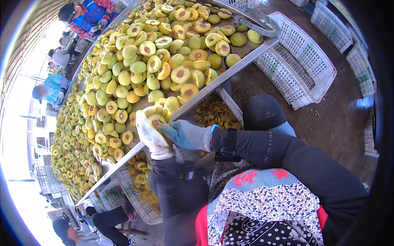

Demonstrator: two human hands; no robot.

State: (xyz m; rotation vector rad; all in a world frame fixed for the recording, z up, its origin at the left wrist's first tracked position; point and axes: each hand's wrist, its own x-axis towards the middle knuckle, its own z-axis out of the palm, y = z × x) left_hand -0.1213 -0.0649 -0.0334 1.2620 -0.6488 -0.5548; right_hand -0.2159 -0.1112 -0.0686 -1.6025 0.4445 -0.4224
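L hand (152, 137), white glove, cupped w/ fingers bent round a halved fruit (158, 122); R hand (191, 134), blue-grey glove, pressed up against it, fingers curled at the fruit, exact grip can't tell. Half sits betw. the two, right at near edge of sorting table, cut face partly hidden. Metal rim (232, 73) runs diag., lower L to upper R, just beside both hands. Fruit pile (121, 86), green-yellow halves, crowds the rim past the hands, so little room that side; thins twd upper R corner, some tabletop showing. Below rim: more halves, lower L, in a white crate (143, 213). R knee (264, 110) near rim, tight gap. Widest room = brown floor (328, 127) R of knee, bounded above by lg. white crate (305, 53) by table corner.
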